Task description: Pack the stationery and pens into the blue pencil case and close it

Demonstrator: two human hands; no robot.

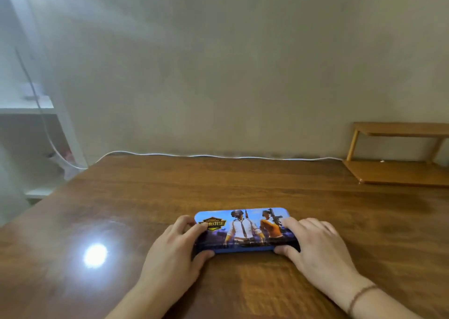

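At the far left, past the left edge of the counter (121, 197), a pale shelf unit (29, 109) stands against the wall, and a white cable (218, 157) runs from it along the counter's far edge, out of the way of the work. A bright lamp reflection (95, 255) sits on the wood toward the near left. Next comes the left hand (175, 248), laid over the left end of the blue pencil case (245, 228): its fingers spread on the printed lid and its thumb is tucked against the near side wall, a pinch that looks meant to press lid and base together at that end. The case lies flat, long side across, near the middle of the counter and closer to the near edge than the far one, so both arms reach it without stretching. Its lid appears fully down, though the seam on the far side is hidden. No loose pens or stationery show anywhere on the wood, which suggests the packing is done and only the closing press is in hand. The right hand (313, 241) mirrors the other, fingers on the lid's right end and thumb at the near wall, so the two hands are well apart, each clamped on one end, keeping pressure even and the lid from skewing. A thin bracelet (362, 294) circles that wrist. At the far right corner stands a small wooden rack (398, 170), bare as far as can be seen.
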